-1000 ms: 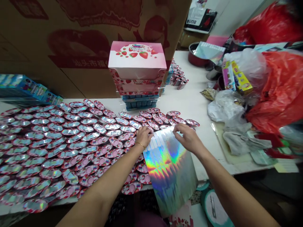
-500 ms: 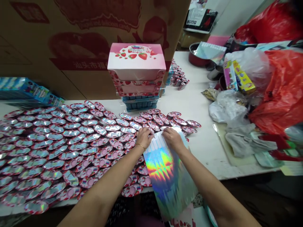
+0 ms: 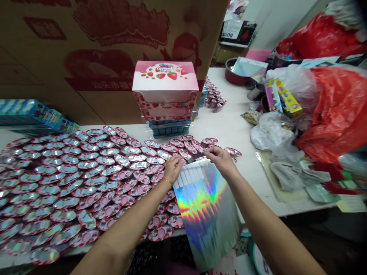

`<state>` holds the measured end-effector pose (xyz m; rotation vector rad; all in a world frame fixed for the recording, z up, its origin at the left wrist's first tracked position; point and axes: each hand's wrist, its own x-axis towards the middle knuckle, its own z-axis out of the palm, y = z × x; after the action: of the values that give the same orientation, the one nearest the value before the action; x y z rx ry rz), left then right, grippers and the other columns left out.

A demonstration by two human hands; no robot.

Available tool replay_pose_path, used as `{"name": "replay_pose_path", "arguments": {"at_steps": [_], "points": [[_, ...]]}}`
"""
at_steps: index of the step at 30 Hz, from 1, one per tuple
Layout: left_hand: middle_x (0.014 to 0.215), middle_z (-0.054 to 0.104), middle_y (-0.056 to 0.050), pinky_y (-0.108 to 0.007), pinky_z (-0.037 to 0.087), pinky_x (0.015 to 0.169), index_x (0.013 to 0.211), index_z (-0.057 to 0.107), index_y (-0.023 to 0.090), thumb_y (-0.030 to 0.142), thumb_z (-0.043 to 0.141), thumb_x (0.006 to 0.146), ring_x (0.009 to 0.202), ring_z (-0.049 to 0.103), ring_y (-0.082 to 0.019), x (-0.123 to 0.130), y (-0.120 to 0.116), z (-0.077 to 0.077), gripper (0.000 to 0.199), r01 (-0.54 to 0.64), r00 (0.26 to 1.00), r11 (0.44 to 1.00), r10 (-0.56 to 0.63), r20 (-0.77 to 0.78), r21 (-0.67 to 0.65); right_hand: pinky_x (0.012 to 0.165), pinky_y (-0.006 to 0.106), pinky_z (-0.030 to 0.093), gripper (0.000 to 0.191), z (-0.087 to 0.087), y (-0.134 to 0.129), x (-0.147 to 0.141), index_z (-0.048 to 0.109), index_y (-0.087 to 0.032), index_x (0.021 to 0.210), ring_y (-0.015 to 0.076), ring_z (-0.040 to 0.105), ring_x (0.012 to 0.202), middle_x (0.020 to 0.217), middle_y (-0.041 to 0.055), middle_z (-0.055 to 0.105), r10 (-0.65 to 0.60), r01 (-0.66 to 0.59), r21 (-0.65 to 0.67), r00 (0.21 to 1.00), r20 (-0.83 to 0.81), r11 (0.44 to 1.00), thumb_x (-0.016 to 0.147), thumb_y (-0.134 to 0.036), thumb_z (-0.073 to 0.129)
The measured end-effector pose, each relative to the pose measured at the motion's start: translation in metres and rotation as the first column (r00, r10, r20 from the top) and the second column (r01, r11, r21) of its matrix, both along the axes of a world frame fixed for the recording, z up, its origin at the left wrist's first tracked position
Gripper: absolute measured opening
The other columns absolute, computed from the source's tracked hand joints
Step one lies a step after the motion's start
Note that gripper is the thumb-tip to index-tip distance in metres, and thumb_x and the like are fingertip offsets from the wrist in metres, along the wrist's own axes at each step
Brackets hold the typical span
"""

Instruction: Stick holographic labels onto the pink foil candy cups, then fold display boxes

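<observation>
A shiny holographic sheet (image 3: 210,214) slants down over the table's front edge, with pale strips bare along its upper left part. My left hand (image 3: 173,168), a thin bracelet at its wrist, closes its fingers on the sheet's top left corner. Just above the top edge, my right hand (image 3: 221,158) pinches one end of a narrow strip (image 3: 195,156), which looks dark from here and spans toward my left fingertips. Around both hands stand many oval-topped red and pink packs (image 3: 123,174); many carry a shiny silver patch on top, others show a round pink spot.
A stack of strawberry-print boxes (image 3: 165,82) stands behind my hands, against a large brown carton (image 3: 100,103). Blue boxes (image 3: 37,114) lie at the left. On the right are a dark red pot (image 3: 236,76), plastic bags (image 3: 338,110) and a grey cloth (image 3: 296,173).
My right hand has lifted off the sheet's top edge and moved right, drawing up a narrow strip. My left hand stays at the corner. The view has shifted slightly.
</observation>
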<state>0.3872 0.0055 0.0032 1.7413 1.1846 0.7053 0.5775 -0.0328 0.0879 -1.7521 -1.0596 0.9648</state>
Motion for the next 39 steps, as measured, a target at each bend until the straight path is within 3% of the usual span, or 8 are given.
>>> {"name": "replay_pose_path", "arguments": {"at_steps": [4, 9, 14, 18, 22, 28, 34, 39], "points": [[0.086, 0.064, -0.004, -0.028, 0.041, 0.077, 0.087, 0.065, 0.016, 0.049, 0.043, 0.080, 0.082, 0.055, -0.015, 0.003, 0.000, 0.015, 0.040, -0.057, 0.927, 0.934, 0.181, 0.328, -0.354, 0.045, 0.021, 0.030, 0.026, -0.025, 0.001, -0.025, 0.057, -0.016, 0.065, 0.0082, 0.042, 0.049, 0.054, -0.0031, 0.051, -0.192, 0.185, -0.051, 0.938, -0.289, 0.981, 0.059, -0.040, 0.064], [0.061, 0.057, 0.001, -0.021, 0.037, 0.054, 0.072, 0.063, 0.013, 0.049, 0.065, 0.060, 0.054, 0.046, -0.008, -0.006, 0.014, 0.007, 0.038, -0.150, 0.869, 0.825, 0.373, 0.326, -0.545, 0.044, 0.021, 0.030, 0.029, -0.052, 0.006, -0.057, 0.061, -0.016, 0.069, 0.0099, 0.046, 0.050, 0.055, -0.0016, 0.054, -0.354, 0.331, -0.125, 0.867, -0.350, 0.935, 0.056, -0.041, 0.065], [0.058, 0.056, 0.001, -0.024, 0.039, 0.061, 0.061, 0.062, 0.016, 0.038, 0.059, 0.067, 0.060, 0.049, -0.012, -0.036, 0.058, -0.005, 0.024, -0.330, 0.943, 0.919, 0.333, -0.020, -0.215, 0.059, 0.027, 0.039, 0.027, -0.084, 0.040, -0.099, 0.063, -0.016, 0.072, 0.0158, 0.053, 0.065, 0.068, 0.0036, 0.062, -0.387, 0.389, 0.007, 0.919, -0.082, 0.921, 0.068, -0.041, 0.054], [0.068, 0.059, -0.003, -0.029, 0.040, 0.074, 0.062, 0.065, 0.018, 0.032, 0.056, 0.073, 0.077, 0.053, -0.017, -0.043, 0.088, -0.009, 0.020, -0.280, 0.898, 0.953, 0.304, -0.318, 0.118, 0.068, 0.034, 0.037, 0.027, -0.096, 0.066, -0.120, 0.063, -0.017, 0.072, 0.0238, 0.050, 0.084, 0.083, 0.0114, 0.060, -0.385, 0.381, 0.081, 0.858, 0.339, 0.921, 0.077, -0.035, 0.045], [0.081, 0.059, -0.006, -0.032, 0.038, 0.080, 0.072, 0.068, 0.019, 0.033, 0.053, 0.076, 0.087, 0.051, -0.020, -0.036, 0.095, -0.014, 0.021, -0.220, 0.809, 0.952, 0.300, -0.506, 0.214, 0.070, 0.041, 0.035, 0.028, -0.102, 0.073, -0.127, 0.062, -0.017, 0.077, 0.0308, 0.045, 0.094, 0.091, 0.0157, 0.055, -0.240, 0.337, -0.057, 0.769, 0.592, 0.940, 0.082, -0.029, 0.038], [0.086, 0.061, -0.008, -0.035, 0.038, 0.082, 0.074, 0.065, 0.018, 0.033, 0.055, 0.073, 0.091, 0.052, -0.023, -0.033, 0.101, -0.020, 0.018, -0.227, 0.765, 0.953, 0.301, -0.570, 0.199, 0.073, 0.043, 0.034, 0.015, -0.105, 0.076, -0.135, 0.060, -0.020, 0.074, 0.0304, 0.045, 0.091, 0.088, 0.0135, 0.056, -0.268, 0.349, -0.007, 0.731, 0.627, 0.937, 0.077, -0.027, 0.047], [0.089, 0.061, -0.007, -0.030, 0.039, 0.079, 0.101, 0.058, 0.016, 0.017, 0.052, 0.073, 0.088, 0.054, -0.019, -0.036, 0.103, -0.005, 0.029, -0.327, 0.823, 0.937, 0.347, -0.450, 0.125, 0.076, 0.039, 0.036, 0.020, -0.083, 0.061, -0.083, 0.063, -0.019, 0.083, 0.0248, 0.049, 0.087, 0.086, 0.0096, 0.059, -0.255, 0.260, 0.081, 0.759, 0.599, 0.962, 0.077, -0.019, 0.044], [0.102, 0.057, -0.004, -0.034, 0.035, 0.084, 0.099, 0.061, 0.025, 0.041, 0.054, 0.077, 0.099, 0.047, -0.022, -0.002, 0.050, 0.006, 0.029, 0.127, 0.931, 0.976, -0.055, -0.360, 0.180, 0.079, 0.035, 0.040, 0.025, -0.074, 0.004, 0.008, 0.064, -0.022, 0.093, 0.0202, 0.052, 0.087, 0.088, 0.0060, 0.058, -0.206, 0.057, 0.262, 0.782, 0.588, 0.963, 0.081, -0.020, 0.042]]}}
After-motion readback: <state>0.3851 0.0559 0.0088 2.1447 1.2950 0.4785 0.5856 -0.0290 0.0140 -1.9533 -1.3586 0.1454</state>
